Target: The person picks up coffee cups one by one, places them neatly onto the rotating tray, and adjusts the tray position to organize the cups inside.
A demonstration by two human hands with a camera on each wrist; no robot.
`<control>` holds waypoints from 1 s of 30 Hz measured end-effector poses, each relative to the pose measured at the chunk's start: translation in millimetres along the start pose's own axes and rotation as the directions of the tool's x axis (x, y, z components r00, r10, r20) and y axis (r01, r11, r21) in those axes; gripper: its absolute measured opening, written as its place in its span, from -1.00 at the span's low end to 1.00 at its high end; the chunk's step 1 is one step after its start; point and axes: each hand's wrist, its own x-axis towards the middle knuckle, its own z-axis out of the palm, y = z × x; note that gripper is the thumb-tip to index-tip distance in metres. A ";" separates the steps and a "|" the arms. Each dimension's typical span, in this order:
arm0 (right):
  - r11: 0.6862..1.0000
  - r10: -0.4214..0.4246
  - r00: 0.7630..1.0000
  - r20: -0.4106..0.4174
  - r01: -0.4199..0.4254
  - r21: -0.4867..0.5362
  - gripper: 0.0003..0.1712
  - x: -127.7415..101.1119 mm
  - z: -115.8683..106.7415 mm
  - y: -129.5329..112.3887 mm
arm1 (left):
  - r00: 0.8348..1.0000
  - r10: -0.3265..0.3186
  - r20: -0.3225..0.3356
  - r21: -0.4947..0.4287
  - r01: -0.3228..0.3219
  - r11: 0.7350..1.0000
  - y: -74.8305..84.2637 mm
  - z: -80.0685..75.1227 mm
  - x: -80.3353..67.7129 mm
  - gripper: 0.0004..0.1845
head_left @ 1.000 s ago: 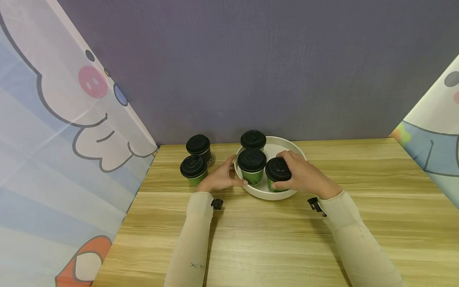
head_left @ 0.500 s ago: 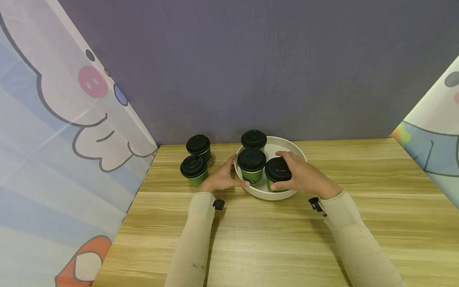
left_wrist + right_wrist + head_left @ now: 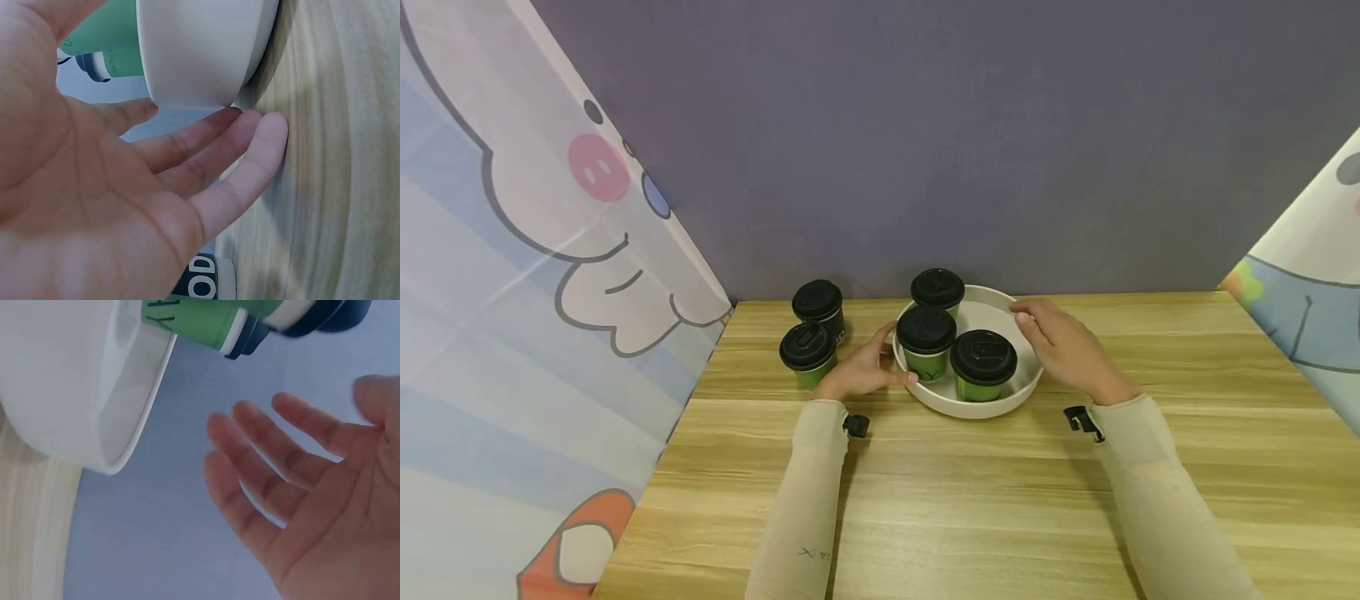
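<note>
White tray [image 3: 1026,385] sits mid-counter [image 3: 970,500], near the back wall. 3 lidded green cups in it: front cup [image 3: 982,364], mid cup [image 3: 927,342], rear cup [image 3: 937,292]. 2 more cups stand on the counter left of the tray, well apart from it.

Left hand [image 3: 859,373] lies against the tray's left wall, fingers [image 3: 206,140] straight & relaxed, tips touching the wall w/ nothing gripped. Right hand [image 3: 1067,350] is just beside the right rim, fingers [image 3: 269,469] spread apart, holding nothing; whether it touches the rim can't be told.

Handling, by the look of it: tray is stiff, smooth, prob. a bit slick, so take it low on opposite walls w/ both hands, thumbs over the rim. Cups look like light paper w/ snap lids, tall for their base, so they'd tip or slide if the tray tilts; keep it level. Can't tell if the cups are full.
</note>
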 end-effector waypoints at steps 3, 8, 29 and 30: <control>1.000 0.013 1.000 -0.019 -0.013 -0.017 -0.52 0.5 -2.0 6.3 | 1.000 -0.017 0.004 0.004 0.017 1.000 0.8 -1.5 -0.7 0.22; 0.999 0.031 0.999 -0.037 -0.031 -0.008 -0.59 1.7 -2.5 16.4 | 0.999 -0.031 0.012 -0.003 0.031 1.000 0.9 -3.5 -1.1 0.19; 0.945 0.194 0.964 0.180 -0.232 0.228 -0.43 -1.0 17.3 87.3 | 1.000 -0.020 -0.024 0.032 0.021 0.999 -1.4 -2.7 0.5 -0.24; 0.935 0.200 0.959 0.201 -0.248 0.255 -0.41 -1.3 19.2 90.1 | 0.999 -0.016 -0.031 0.031 0.017 0.999 -1.8 -2.2 1.0 -0.26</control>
